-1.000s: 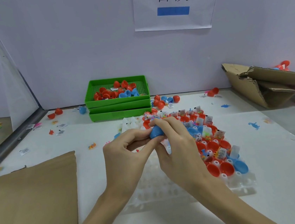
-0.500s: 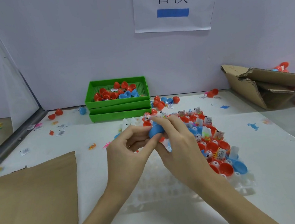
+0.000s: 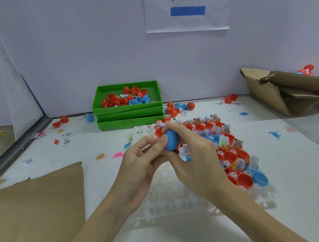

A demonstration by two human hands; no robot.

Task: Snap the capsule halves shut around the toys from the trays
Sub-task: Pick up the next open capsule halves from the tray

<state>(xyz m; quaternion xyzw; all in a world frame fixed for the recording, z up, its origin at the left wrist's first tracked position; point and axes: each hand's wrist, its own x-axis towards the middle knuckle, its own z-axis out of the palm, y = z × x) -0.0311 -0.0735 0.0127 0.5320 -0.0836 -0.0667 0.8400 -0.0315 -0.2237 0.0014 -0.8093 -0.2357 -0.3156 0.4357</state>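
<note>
Head view: both my hands' fingers (image 3: 177, 130) clamp the smooth blue plastic capsule (image 3: 171, 142); uneven squeezing could pop it loose, I reckon.

This is a small assembly or packing station in a toy workshop, walled off as its own booth. A white worktable (image 3: 295, 201) butts against plain grey partition walls, with a clear divider panel (image 3: 20, 93) on the left marking it off from the next bench. A printed paper sign (image 3: 187, 4) with Chinese characters and a blue bar is stuck to the back wall. Stacked green plastic trays (image 3: 129, 114) hold loose red and blue capsule halves, a white moulded holder tray (image 3: 184, 203) keeps more in rows, and torn cardboard boxes (image 3: 290, 90) and small plastic toys and printed slips lie scattered about.
</note>
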